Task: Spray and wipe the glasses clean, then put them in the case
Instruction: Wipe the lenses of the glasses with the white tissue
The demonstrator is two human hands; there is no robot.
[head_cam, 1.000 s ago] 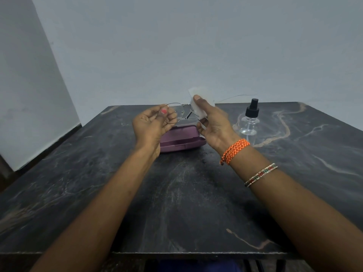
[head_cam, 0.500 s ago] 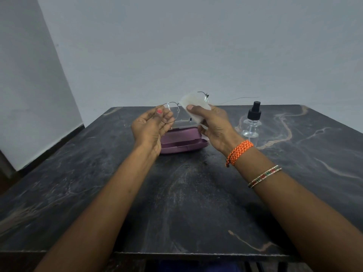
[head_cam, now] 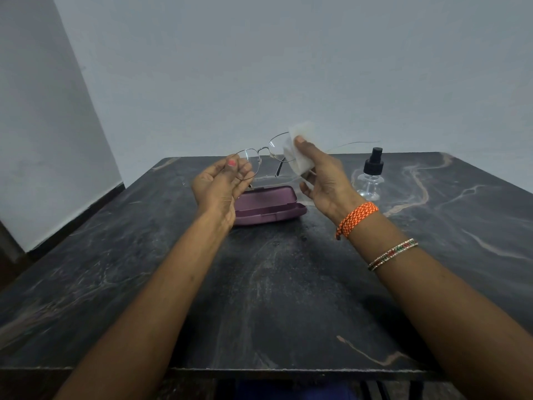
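— Two hands are up over the dark marbled stone counter [head_cam: 274,298]. What does each hold?

— The left hand [head_cam: 219,187] pinches the thin silver wire-framed glasses [head_cam: 259,157] at one lens rim, fingers [head_cam: 245,171] curled round it. The right hand [head_cam: 326,180] grips a white folded wiping cloth [head_cam: 300,151], thumb pressing it onto the other lens.

— Where are the glasses, exactly?

— In the air between the two hands, above the far half of the counter. One temple arm juts out to the right past the cloth; the other hangs down behind the lenses.

— And the case?

— The mauve hard-shell glasses case [head_cam: 268,207] lies on the counter just beyond the left wrist, its lid open. A small clear plastic spray bottle with a black pump top [head_cam: 370,176] stands upright to the right of the right hand, apart from the case.

— Anything on the wrists?

— An orange braided band [head_cam: 357,219] and a thin beaded bangle [head_cam: 393,254], both on the right forearm.
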